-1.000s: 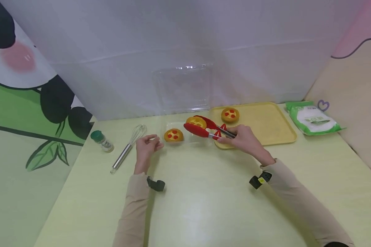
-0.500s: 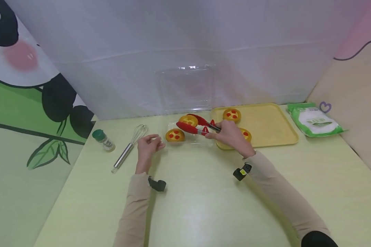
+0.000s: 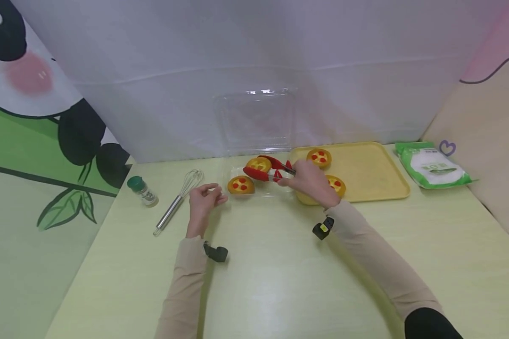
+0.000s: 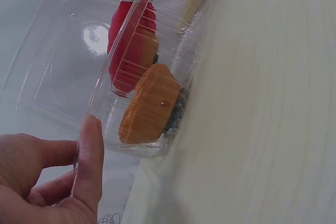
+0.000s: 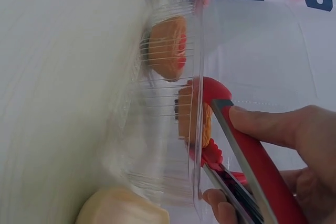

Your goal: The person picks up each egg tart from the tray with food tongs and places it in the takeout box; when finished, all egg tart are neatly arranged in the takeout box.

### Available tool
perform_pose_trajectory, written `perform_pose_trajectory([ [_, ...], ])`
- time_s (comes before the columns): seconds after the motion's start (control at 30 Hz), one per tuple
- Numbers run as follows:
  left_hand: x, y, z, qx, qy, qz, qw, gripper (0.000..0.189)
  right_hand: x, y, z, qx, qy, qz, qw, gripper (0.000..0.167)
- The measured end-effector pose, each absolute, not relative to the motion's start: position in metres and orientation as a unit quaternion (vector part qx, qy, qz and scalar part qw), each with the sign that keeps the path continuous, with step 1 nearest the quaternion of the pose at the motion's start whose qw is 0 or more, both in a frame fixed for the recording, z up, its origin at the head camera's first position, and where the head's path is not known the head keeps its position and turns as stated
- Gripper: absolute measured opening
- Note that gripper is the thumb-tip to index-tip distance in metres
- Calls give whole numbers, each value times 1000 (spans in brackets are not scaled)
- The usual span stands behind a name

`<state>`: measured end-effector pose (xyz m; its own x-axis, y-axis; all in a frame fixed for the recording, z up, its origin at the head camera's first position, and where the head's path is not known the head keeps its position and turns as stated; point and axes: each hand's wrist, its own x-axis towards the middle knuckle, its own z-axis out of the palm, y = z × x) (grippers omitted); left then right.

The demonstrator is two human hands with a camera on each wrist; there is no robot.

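My left hand [image 3: 201, 205] pinches the near left rim of a clear plastic container [image 4: 89, 108] between thumb and fingers. One egg tart [image 3: 241, 185] with red topping rests in its left end. My right hand [image 3: 311, 181] grips red-tipped tongs [image 5: 257, 166], thumb along one arm. Their red heads clasp a second, plainer yellow tart [image 3: 258, 163], lowered inside the container behind the first one. In the right wrist view, this held tart [image 5: 191, 116] shows partly through the clear wall. The hinged lid [image 3: 256, 122] stands raised at the back.
A yellow tray [image 3: 369, 174] lies right of the container, bearing two red-topped tarts [image 3: 319, 157], one partly behind my right hand. Beyond it is a green and white bag [image 3: 434, 167]. A whisk [image 3: 178, 202] and a green-capped shaker [image 3: 143, 191] lie at the left.
My right hand has moved left with the tongs and the tart, from the container's right part to beside the first tart. This uncovers another tart on the tray. The left hand stays on the rim.
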<state>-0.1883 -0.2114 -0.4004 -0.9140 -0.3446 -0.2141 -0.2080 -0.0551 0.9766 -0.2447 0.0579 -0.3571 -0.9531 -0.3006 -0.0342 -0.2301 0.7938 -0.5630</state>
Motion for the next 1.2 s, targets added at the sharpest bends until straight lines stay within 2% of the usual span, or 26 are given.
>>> perform_pose_trajectory([
  [0.67, -188, -212, -400, 198, -691, -693, 50, 36, -246, 53, -362, -204, 964, -168, -12, 33],
  [0.9, -187, -211, -400, 193, -704, -682, 49, 35, -245, 59, -363, -233, 959, -149, -62, 35],
  [1.2, -188, -213, -402, 197, -702, -683, 45, 36, -247, 66, -365, -240, 955, -153, -81, 41],
])
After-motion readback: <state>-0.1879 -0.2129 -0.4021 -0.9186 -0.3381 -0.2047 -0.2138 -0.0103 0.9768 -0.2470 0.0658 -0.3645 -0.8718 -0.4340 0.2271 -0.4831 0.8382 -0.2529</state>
